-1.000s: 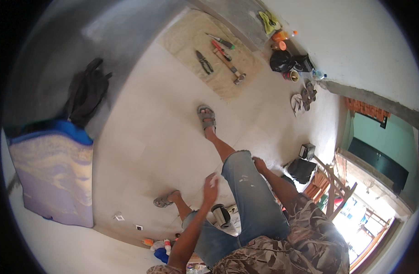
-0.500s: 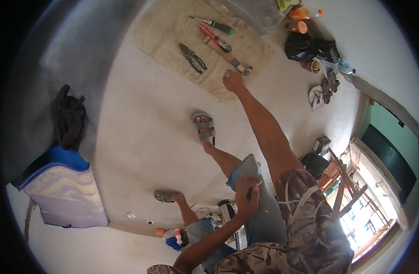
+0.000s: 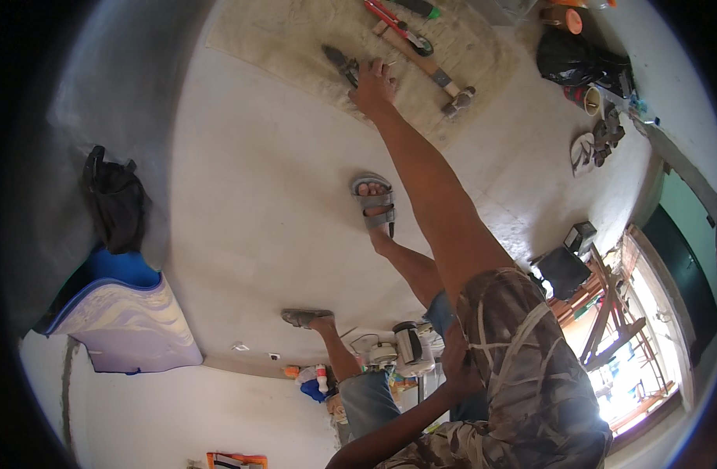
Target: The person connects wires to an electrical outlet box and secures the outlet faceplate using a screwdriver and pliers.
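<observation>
My right hand (image 3: 373,87) reaches far out over the beige cloth (image 3: 257,35) on the floor. Its fingers curl about the handles of dark pliers (image 3: 337,59), which it partly covers; the jaws point away to the upper left and seem to lie on the cloth. Right of the hand lies a hammer (image 3: 425,65) with a wooden handle. Beyond it are a red utility knife (image 3: 397,25) and a green-and-black screwdriver handle (image 3: 418,7), cut off by the picture's edge. My left hand (image 3: 458,361) is by my knee, its fingers mostly hidden behind my right sleeve.
My sandalled foot (image 3: 374,201) stands between me and the cloth. At right are a black plastic bag (image 3: 565,59), a cup (image 3: 585,98) and loose sandals (image 3: 597,144). A rolled mat (image 3: 132,328) and a black bag (image 3: 118,199) lie at left.
My right hand has moved left from beside the hammer head to the pliers. My left hand has slipped partly behind my right sleeve. The view has shifted, so the tools sit higher.
</observation>
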`<state>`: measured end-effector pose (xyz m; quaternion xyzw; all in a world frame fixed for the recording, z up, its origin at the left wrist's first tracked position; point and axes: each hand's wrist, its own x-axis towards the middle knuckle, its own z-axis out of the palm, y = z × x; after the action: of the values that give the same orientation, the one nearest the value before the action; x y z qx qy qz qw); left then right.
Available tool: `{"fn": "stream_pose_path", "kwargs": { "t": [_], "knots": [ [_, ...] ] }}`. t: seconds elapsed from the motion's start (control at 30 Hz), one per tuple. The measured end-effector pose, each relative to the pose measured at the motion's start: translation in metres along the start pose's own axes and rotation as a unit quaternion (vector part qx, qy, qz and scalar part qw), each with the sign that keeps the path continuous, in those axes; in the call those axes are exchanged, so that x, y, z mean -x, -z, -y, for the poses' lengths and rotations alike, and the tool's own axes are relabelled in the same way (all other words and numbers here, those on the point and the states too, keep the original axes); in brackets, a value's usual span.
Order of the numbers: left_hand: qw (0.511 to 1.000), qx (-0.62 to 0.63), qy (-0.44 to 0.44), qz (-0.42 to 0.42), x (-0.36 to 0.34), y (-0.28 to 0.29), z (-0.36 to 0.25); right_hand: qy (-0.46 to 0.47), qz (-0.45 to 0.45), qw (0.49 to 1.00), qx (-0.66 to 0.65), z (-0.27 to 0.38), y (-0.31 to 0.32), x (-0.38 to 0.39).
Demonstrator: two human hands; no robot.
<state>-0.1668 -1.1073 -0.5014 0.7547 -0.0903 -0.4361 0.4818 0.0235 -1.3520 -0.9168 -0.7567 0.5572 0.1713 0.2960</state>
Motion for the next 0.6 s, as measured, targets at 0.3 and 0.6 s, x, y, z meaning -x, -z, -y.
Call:
{"fn": "stream_pose_path", "kwargs": {
  "t": [0.3,0.6],
  "knots": [
    [0.997,0.039,0.031,0.062,0.001,0.028,-0.016,-0.022,0.208,0.978,0.002,-0.102,0.009,0.117],
    [0.997,0.005,0.037,0.068,0.013,0.051,-0.018,-0.126,0.351,0.927,0.040,-0.119,-0.014,0.284]
  ]
}}
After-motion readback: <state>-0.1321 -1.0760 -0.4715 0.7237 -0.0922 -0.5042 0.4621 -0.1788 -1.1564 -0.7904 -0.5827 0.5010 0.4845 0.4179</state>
